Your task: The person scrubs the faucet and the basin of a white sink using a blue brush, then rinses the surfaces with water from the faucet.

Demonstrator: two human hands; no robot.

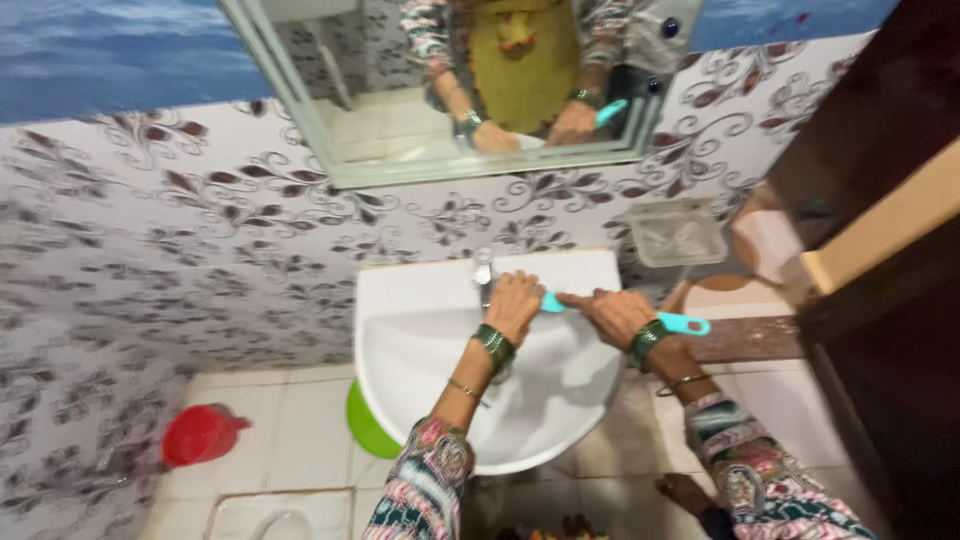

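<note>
A sink (420, 300) sits at the centre of the frame against the wall, with a tap (484, 272) at its back edge. Both hands meet over the tap: the left hand (515, 305) on it, the right hand (617, 315) just right, holding a brush (684, 323). A mirror (350, 120) hangs above. A jug (200, 434) stands on the floor at lower left; a container (676, 232) sits right of the sink.

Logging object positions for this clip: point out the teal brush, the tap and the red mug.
teal brush (686, 323), head view, on its handle end
tap (484, 272), head view, on its metal top
red mug (198, 435), head view, on its body
</note>
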